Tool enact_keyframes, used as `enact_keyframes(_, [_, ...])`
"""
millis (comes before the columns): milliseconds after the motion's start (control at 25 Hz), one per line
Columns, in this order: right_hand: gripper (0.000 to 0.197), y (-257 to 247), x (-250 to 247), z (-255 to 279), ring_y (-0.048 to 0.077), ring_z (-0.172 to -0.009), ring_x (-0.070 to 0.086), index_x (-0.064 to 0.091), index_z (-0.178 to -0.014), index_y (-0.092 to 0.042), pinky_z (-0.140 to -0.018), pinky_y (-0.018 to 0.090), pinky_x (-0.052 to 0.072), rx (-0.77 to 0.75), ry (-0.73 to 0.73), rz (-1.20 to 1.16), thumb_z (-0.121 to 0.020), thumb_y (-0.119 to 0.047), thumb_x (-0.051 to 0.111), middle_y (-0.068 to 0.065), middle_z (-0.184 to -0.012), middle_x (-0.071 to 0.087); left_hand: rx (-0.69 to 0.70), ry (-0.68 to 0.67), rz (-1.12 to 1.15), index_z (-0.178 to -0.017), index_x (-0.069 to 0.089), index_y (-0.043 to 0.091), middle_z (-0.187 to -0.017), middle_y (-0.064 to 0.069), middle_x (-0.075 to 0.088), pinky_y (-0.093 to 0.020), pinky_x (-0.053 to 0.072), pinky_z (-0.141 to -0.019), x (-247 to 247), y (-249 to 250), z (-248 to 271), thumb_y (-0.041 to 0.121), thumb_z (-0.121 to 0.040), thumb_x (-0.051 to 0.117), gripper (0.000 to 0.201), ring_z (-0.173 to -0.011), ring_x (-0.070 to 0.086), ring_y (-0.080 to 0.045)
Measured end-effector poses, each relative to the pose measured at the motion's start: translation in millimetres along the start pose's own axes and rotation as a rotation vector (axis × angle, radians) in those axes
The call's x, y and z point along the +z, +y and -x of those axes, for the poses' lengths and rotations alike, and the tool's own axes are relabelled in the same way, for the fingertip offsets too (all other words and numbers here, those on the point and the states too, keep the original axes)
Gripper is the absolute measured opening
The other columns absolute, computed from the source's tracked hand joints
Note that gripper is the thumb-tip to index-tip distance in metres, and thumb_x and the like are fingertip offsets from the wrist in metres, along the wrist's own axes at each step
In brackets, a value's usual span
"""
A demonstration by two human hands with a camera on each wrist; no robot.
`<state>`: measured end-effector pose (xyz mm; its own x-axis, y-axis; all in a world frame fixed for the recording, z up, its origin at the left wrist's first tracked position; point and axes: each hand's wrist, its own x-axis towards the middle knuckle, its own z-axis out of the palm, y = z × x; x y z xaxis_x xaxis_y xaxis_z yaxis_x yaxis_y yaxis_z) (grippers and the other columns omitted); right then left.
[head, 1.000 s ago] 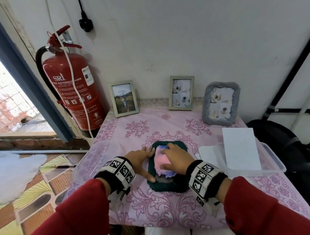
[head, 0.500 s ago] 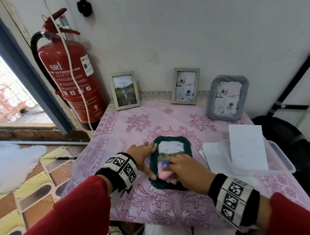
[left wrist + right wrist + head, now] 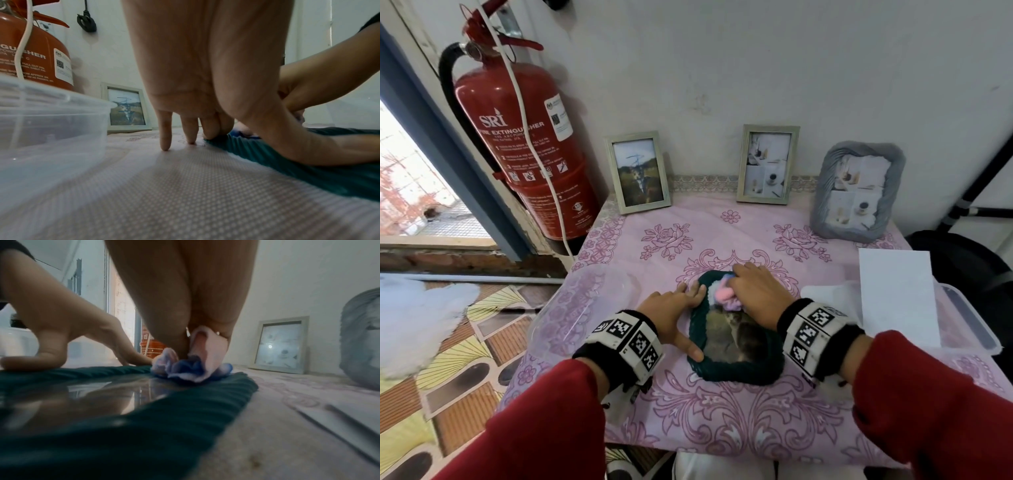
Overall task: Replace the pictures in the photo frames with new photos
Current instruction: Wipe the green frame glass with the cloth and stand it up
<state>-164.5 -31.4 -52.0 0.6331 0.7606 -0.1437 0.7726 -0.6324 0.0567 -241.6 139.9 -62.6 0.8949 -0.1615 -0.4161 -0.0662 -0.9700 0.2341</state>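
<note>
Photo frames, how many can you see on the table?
4. The dark green frame lies flat under both hands. Three stand against the wall: a pale frame on the left, another pale frame in the middle, and a grey frame on the right.

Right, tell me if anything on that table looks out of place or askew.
Only the green frame: it lies flat mid-table, slightly askew, being wiped with a cloth, while three other frames stand against the wall. Nothing spilled or broken.

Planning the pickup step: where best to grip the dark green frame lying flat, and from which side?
Probably the green frame by its padded near rim, coming from the person's side: it lies flat, glass up, left hand on the left rim, right hand wiping with cloth at the far end.
</note>
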Motion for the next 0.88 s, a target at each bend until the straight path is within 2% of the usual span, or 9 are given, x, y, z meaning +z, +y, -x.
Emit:
enact_keyframes(120, [0.039,-15,4,3,0.025,-0.121,0.037,0.046,-0.129,-0.011,-0.095,0.035,0.031,-0.070,0.000,-0.034,-0.091,-0.015,0.048,0.008,-0.129,0.043,0.000,0.021,0.023,-0.150,0.007,0.027,-0.159,0.002,0.004,-0.044,0.017,-0.117,1,-2,0,0.054,-0.062,0.078,0.117,-0.147,0.007,-0.021])
enact_keyframes(280, [0.039,-27,14,48,0.021,-0.117,0.039,0.048,-0.127,-0.018,-0.096,0.034,0.030,-0.205,0.038,-0.110,-0.087,-0.018,0.048,0.002,-0.127,0.045,-0.021,0.016,-0.016,-0.150,0.003,0.024,-0.159,0.000,0.004,-0.043,0.018,-0.116,2,-2,0,0.056,-0.061,0.077,0.120,-0.146,0.011,-0.021])
enact_keyframes(400, [0.037,-22,14,81,0.023,-0.108,0.053,0.057,-0.118,-0.019,-0.090,0.037,0.043,-0.256,0.068,0.018,-0.081,-0.019,0.053,0.001,-0.117,0.056,-0.033,-0.002,-0.047,-0.150,0.000,0.024,-0.160,0.000,0.003,-0.046,0.016,-0.116,1,0,1,0.058,-0.062,0.075,0.121,-0.146,0.010,-0.021])
enact_keyframes(480, [0.033,-12,12,89,0.023,-0.105,0.056,0.058,-0.115,-0.019,-0.088,0.038,0.046,-0.220,0.066,0.146,-0.082,-0.022,0.053,0.001,-0.113,0.060,-0.038,-0.021,-0.069,-0.150,-0.001,0.023,-0.160,0.000,0.002,-0.048,0.016,-0.117,-1,2,1,0.058,-0.063,0.075,0.120,-0.147,0.009,-0.022])
enact_keyframes(600, [0.033,7,10,78,0.025,-0.114,0.047,0.052,-0.123,-0.016,-0.095,0.041,0.038,-0.160,0.043,0.214,-0.091,-0.017,0.043,0.004,-0.122,0.053,-0.036,-0.035,-0.059,-0.150,-0.001,0.022,-0.159,0.000,0.003,-0.048,0.016,-0.117,-3,4,2,0.055,-0.064,0.075,0.120,-0.147,0.007,-0.021])
enact_keyframes(720, [0.030,19,3,53,0.028,-0.114,0.046,0.052,-0.119,-0.014,-0.092,0.040,0.036,-0.051,0.046,0.266,-0.092,-0.014,0.038,0.006,-0.122,0.051,-0.025,-0.035,-0.025,-0.150,-0.001,0.021,-0.159,0.000,0.002,-0.047,0.017,-0.117,-3,4,3,0.053,-0.066,0.076,0.119,-0.147,0.006,-0.022])
enact_keyframes(880, [0.027,20,1,19,0.025,-0.117,0.042,0.054,-0.116,-0.011,-0.094,0.039,0.032,0.032,0.006,0.156,-0.091,-0.017,0.044,0.008,-0.124,0.047,-0.018,-0.025,0.020,-0.150,0.001,0.021,-0.159,-0.003,0.003,-0.045,0.017,-0.117,-2,3,2,0.050,-0.066,0.077,0.117,-0.147,0.007,-0.023])
